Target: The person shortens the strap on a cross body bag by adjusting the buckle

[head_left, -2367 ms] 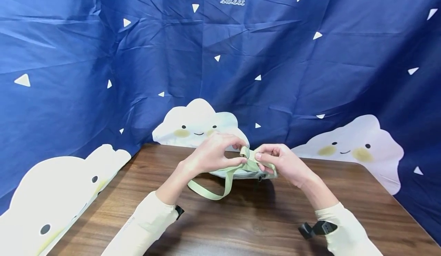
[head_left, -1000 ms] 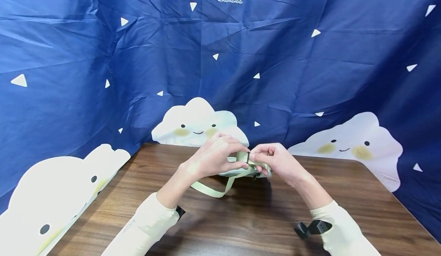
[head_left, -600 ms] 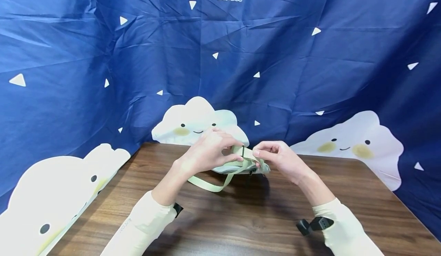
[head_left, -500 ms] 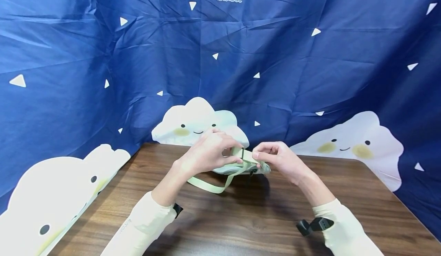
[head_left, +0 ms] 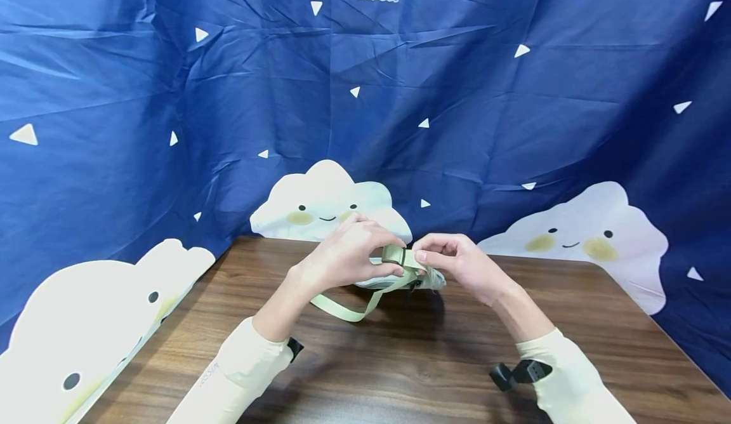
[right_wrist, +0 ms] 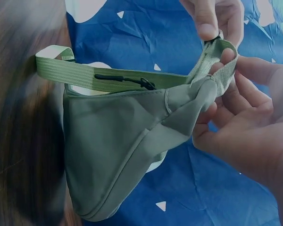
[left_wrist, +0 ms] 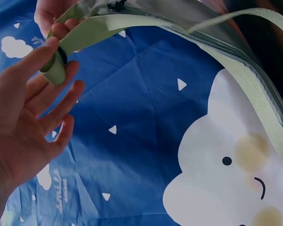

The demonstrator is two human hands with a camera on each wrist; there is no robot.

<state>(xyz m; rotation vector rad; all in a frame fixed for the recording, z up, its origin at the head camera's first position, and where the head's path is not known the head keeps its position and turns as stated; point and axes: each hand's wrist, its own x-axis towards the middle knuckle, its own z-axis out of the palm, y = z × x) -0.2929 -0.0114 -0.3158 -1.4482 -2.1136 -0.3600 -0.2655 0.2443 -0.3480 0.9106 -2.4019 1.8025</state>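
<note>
A small grey-green sling bag (right_wrist: 113, 155) with a pale green webbing strap (head_left: 342, 313) is at the far side of the table. My left hand (head_left: 351, 254) pinches the strap between thumb and fingertips, right at a black slider buckle (head_left: 403, 256). In the left wrist view a short fold of strap (left_wrist: 54, 73) sticks out past the buckle, and the other fingers are spread. Just right of it, my right hand (head_left: 459, 264) pinches the strap by the bag's corner, with fingers inside the webbing loop (right_wrist: 226, 77). A black zip pull (right_wrist: 115, 78) hangs at the bag's zipper.
The brown wooden table (head_left: 365, 373) extends toward me under both forearms. Behind it hangs a blue curtain (head_left: 297, 94) with white triangles and clouds. Black wrist straps (head_left: 531, 371) sit on the cream sleeves (head_left: 240, 360).
The strap fold in my left fingers has turned, so the black buckle now shows between the hands. Both hands have shifted slightly left, still pinching, and the bag has moved a little with them.
</note>
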